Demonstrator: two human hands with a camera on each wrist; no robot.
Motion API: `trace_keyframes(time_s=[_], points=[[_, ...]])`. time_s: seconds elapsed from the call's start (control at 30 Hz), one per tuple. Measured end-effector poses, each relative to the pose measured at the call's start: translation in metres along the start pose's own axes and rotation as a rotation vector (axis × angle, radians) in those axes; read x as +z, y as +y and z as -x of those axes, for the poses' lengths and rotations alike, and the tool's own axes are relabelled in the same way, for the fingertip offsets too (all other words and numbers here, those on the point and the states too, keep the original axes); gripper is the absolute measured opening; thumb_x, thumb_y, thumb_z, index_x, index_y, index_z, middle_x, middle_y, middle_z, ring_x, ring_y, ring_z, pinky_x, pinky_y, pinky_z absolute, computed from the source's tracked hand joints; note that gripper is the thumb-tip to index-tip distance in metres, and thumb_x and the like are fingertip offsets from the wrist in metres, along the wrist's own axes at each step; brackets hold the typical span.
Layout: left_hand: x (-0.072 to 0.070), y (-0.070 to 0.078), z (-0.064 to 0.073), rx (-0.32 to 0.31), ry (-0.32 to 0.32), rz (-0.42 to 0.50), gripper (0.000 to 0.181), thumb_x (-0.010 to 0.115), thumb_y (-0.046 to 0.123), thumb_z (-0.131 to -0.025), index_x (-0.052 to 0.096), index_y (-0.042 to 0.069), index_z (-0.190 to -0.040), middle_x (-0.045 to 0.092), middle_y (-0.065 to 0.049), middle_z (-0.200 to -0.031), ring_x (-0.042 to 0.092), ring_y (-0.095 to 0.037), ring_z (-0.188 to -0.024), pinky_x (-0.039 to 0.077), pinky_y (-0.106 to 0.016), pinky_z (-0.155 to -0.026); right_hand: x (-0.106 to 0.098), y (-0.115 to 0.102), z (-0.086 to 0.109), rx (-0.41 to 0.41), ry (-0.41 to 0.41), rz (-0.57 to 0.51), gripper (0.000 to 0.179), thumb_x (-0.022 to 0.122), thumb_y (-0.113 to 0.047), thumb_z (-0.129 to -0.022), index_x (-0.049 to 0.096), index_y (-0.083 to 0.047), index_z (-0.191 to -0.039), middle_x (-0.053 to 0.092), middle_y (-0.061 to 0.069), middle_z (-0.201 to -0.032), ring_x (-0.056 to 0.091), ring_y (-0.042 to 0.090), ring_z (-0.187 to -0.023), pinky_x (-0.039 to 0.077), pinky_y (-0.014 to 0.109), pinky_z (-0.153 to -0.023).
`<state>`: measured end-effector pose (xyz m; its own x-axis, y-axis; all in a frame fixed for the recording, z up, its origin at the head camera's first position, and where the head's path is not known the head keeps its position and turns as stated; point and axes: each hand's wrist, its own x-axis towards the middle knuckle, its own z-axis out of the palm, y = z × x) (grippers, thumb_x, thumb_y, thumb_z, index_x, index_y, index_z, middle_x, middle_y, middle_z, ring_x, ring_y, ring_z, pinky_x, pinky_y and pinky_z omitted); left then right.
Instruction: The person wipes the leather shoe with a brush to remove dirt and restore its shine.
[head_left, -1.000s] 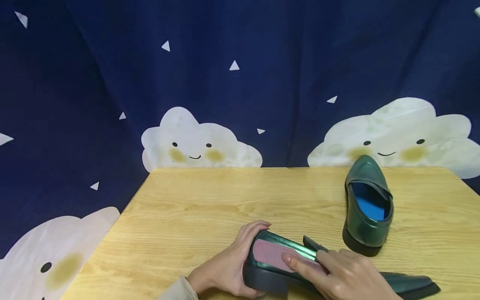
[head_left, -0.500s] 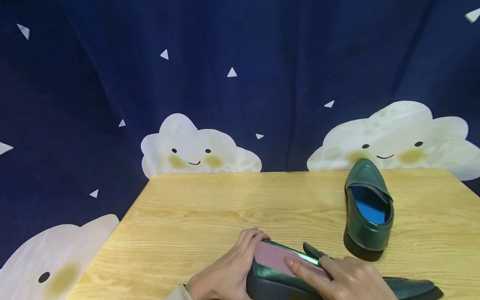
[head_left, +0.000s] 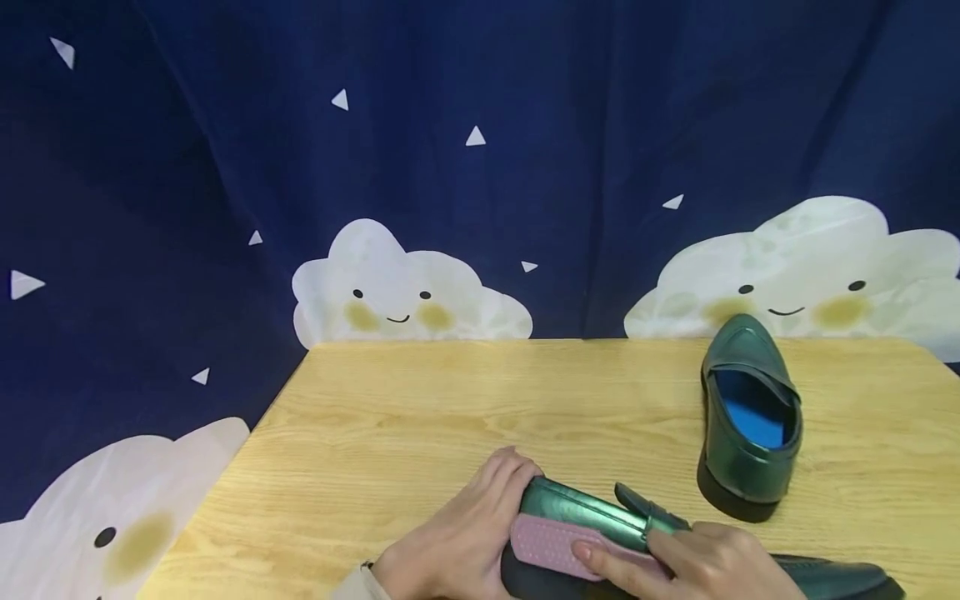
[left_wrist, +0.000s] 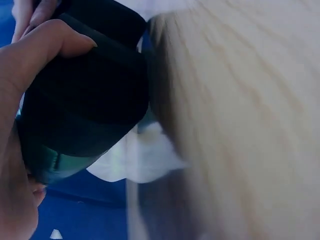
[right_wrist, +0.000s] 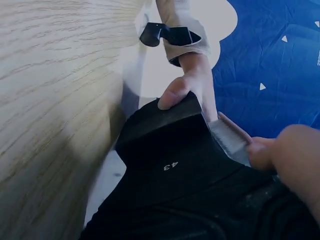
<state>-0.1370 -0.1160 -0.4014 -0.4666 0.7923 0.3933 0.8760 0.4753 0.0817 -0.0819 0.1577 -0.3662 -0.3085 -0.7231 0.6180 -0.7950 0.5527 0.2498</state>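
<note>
Gripping the heel end of the dark green shoe (head_left: 566,497), the left hand (head_left: 465,533) in the head view steadies it, tipped on its side above the wooden table (head_left: 420,400). The right hand (head_left: 705,567) holds a pink brush (head_left: 547,546) along the seam between upper and sole, one finger laid on its dimpled back. The step looks like brushing; light, even strokes lengthwise would suit the glossy, metallic upper, probably leather or an imitation. The other shoe (head_left: 750,467) stands upright farther back, blue inside.

In the left wrist view, the thumb crosses the smooth, rounded heel; a firm hold there should resist the brush's push.

In the right wrist view, pale, densely packed bristles (right_wrist: 231,140) lie just beside the black sole (right_wrist: 165,165), matte, stepped at the heel and marked 43. Keeping them flat would spread the pressure.
</note>
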Motion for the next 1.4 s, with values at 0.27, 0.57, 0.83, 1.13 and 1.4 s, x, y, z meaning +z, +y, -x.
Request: trace_keyframes(time_s=[0.27,0.57,0.83,1.13,1.4], points=[[-0.003,0.004,-0.004,-0.040,-0.024,-0.093,0.106,0.067,0.073,-0.059,0.036,0.005,-0.133,0.041,-0.002,-0.121,0.039,-0.016,-0.116,0.016,-0.043,-0.116,-0.003,0.009,0.002,-0.004,-0.032,-0.090,0.045,0.032,-0.047,-0.102,0.055,-0.030,-0.137,0.020,-0.017,-0.062,0.008,-0.005,-0.056,0.010,0.009,-0.050],[-0.006,0.005,-0.001,-0.039,-0.040,-0.122,0.108,0.068,0.072,-0.057,0.036,0.003,-0.133,0.042,-0.004,-0.121,0.039,-0.017,-0.117,0.014,-0.039,-0.117,-0.003,0.006,-0.001,0.055,-0.046,-0.045,0.048,0.024,-0.044,-0.102,0.055,-0.033,-0.137,0.019,-0.017,-0.062,0.008,-0.004,-0.054,0.011,0.011,-0.049],[-0.008,0.006,0.001,-0.020,-0.025,-0.153,0.108,0.066,0.073,-0.058,0.035,0.003,-0.134,0.042,-0.005,-0.124,0.039,-0.019,-0.118,0.023,-0.035,-0.113,-0.002,0.000,-0.001,0.068,-0.044,-0.034,0.047,0.023,-0.045,-0.103,0.053,-0.034,-0.138,0.020,-0.016,-0.062,0.007,-0.003,-0.053,0.011,0.012,-0.048],[-0.007,0.006,0.000,-0.012,-0.049,-0.142,0.109,0.066,0.073,-0.061,0.032,0.003,-0.136,0.041,-0.005,-0.126,0.038,-0.019,-0.119,0.027,-0.035,-0.110,0.001,-0.002,-0.001,-0.028,-0.008,-0.012,0.050,0.031,-0.054,-0.100,0.048,-0.033,-0.143,0.020,-0.013,-0.060,0.004,0.001,-0.053,0.008,0.013,-0.048],[-0.007,0.004,0.000,-0.024,-0.061,-0.091,0.106,0.068,0.071,-0.063,0.032,0.003,-0.136,0.040,-0.005,-0.126,0.037,-0.018,-0.118,0.029,-0.033,-0.109,-0.004,-0.002,0.001,0.158,-0.058,0.023,0.052,0.023,-0.057,-0.100,0.051,-0.036,-0.139,0.016,-0.017,-0.061,0.006,-0.003,-0.052,0.009,0.014,-0.046]])
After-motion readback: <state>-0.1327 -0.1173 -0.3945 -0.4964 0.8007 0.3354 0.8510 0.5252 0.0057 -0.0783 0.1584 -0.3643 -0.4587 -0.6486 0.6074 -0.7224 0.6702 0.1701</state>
